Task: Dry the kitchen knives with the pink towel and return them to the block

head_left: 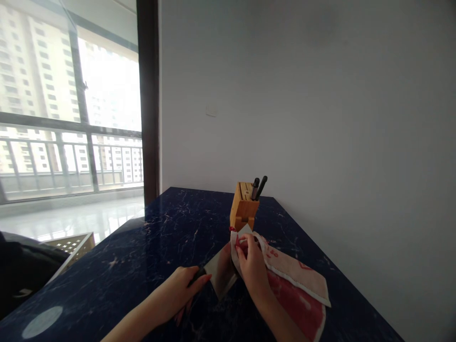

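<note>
My left hand (185, 289) is closed around the dark handle of a cleaver (223, 270), whose broad blade points away and to the right. A red and cream cloth (295, 280) is pinched in my right hand (251, 261). Part of that cloth lies against the far end of the blade, and the rest spreads over the table to the right, partly under my forearm. Just beyond the blade stands a wooden knife block (242, 209) with two black-handled tools (261, 186) in its slots.
Everything rests on a dark blue marbled table (185, 213) that runs up to a pale wall (302, 118). At the left are a perforated beige chair or basket edge (76, 244), a black item (28, 270) and large windows (107, 95).
</note>
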Available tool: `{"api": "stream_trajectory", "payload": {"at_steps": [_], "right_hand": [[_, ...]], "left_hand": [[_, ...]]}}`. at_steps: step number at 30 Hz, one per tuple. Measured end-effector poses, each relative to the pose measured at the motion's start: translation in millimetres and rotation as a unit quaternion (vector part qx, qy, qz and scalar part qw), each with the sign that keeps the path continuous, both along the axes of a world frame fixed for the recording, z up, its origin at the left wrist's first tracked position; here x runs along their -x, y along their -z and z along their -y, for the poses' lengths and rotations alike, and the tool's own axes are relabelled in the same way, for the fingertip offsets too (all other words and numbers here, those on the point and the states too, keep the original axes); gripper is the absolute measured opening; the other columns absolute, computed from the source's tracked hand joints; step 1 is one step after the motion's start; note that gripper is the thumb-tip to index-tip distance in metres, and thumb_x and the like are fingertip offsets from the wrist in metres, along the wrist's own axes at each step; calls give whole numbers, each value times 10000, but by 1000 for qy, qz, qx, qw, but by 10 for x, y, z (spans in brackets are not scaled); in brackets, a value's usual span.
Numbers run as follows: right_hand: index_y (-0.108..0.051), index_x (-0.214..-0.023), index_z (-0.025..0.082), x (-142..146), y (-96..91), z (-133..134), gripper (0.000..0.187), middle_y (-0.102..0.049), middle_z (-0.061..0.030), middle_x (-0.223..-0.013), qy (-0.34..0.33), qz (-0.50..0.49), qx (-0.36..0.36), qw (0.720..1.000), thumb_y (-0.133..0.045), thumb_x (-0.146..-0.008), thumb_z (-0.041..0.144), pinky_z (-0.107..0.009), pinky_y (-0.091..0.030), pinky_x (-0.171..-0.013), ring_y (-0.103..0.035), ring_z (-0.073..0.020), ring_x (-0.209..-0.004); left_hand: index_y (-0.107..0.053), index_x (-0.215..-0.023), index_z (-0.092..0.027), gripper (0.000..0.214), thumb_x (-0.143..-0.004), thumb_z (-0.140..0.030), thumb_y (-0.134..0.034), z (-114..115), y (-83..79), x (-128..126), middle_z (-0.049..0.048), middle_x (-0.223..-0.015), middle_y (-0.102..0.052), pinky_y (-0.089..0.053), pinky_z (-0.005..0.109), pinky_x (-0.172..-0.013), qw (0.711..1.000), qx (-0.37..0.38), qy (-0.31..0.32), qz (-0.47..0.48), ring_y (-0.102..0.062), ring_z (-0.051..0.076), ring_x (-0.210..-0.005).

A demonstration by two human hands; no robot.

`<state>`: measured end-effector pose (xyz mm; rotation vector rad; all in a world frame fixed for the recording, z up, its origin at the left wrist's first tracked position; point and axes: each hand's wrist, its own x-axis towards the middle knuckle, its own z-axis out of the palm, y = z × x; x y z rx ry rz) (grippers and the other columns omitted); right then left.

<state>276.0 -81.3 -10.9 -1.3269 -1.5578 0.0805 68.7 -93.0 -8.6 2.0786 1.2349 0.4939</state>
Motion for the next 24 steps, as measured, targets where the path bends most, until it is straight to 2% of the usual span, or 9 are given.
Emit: {"api": "stream_trajectory", "payload": {"at_steps": [4, 10, 15, 20, 24], "right_hand": [[-513, -974, 217, 47, -15, 50, 262, -604, -46, -892, -21, 36, 19, 999, -385, -769, 116, -320, -421, -760, -566, -190, -847], [-550, -827, 222, 87, 4, 78, 210, -606, -44, -824, -23, 72, 30, 997, -387, -763, 104, -300, -422, -741, -568, -190, -809], [-531, -811, 219, 38, -14, 55, 168, -611, -29, -810, -19, 41, 29, 999, -400, -759, 126, -283, -420, -713, -574, -178, -778], [-518, -788, 214, -118, -71, -3, 111, -597, -15, -745, 12, -8, 16, 1000, -417, -766, 173, -282, -412, -670, -562, -170, -710], [-508, -742, 217, -122, -77, 6, 99, -583, -12, -706, 12, 1, 9, 1000, -418, -764, 183, -280, -411, -636, -552, -170, -679]], "left_hand": [[-485, -685, -185, 482, -802, -602, -273, -15, 27, -8, -4, -470, -583, -383, 232, -402, 1000, -9, -11, 0, -542, 143, -385], [-476, -696, -190, 491, -792, -621, -259, -19, 60, 0, -3, -457, -575, -373, 242, -344, 999, 37, -24, 11, -543, 167, -351], [-466, -698, -191, 480, -789, -623, -277, -38, 18, 35, -5, -453, -579, -374, 230, -351, 1000, 13, -13, -3, -545, 155, -350], [-477, -731, -189, 472, -792, -619, -291, -15, -44, 62, -7, -475, -588, -364, 212, -344, 1000, -3, 7, -18, -551, 144, -355], [-464, -736, -192, 469, -796, -619, -278, 6, -39, 59, 0, -479, -593, -341, 211, -312, 1000, -1, 2, -27, -548, 151, -337]]}}
